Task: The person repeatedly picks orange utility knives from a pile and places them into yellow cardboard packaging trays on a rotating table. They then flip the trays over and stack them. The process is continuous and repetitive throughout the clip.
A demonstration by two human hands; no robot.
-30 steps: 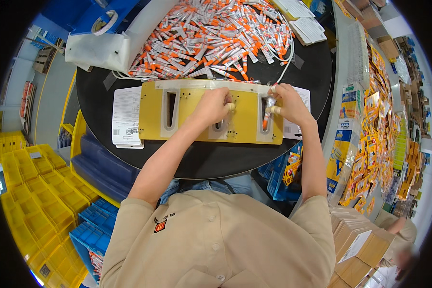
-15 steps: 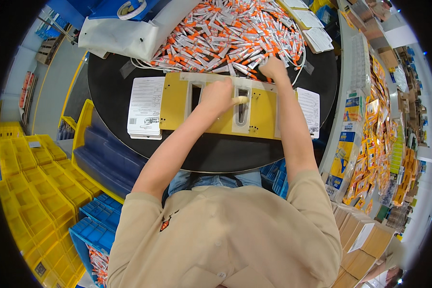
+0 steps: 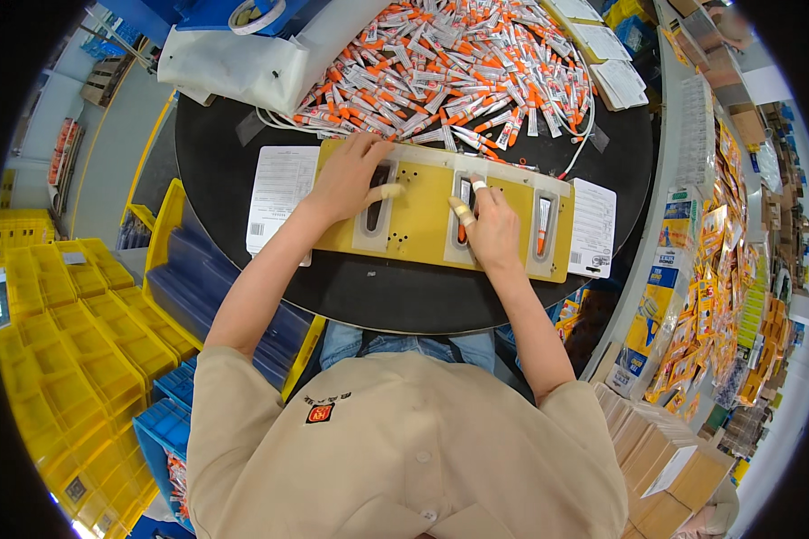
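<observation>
The slotted yellow board [image 3: 427,216] lies on a round black worktop [image 3: 395,301] before heaped orange-capped tubes [image 3: 458,72], yellow crates [image 3: 72,346] at left, the left hand [image 3: 343,182] spread over it, the right hand [image 3: 493,232] at its middle slot [image 3: 460,253], whether pinching I cannot tell.

On the left, yellow plastic crates [image 3: 76,346] are stacked in rows, and blue plastic crates [image 3: 164,422] are placed near them. Farther back, a wooden pallet [image 3: 108,79] is seen, and on the grey floor a yellow line [image 3: 155,144] is painted. At the upper left, a tape roll [image 3: 265,26] is kept — just above a white plastic sheet [image 3: 229,67]. On the right, yellow-orange packets [image 3: 692,314] are piled; below, brown cardboard [image 3: 634,440] is stacked.
</observation>
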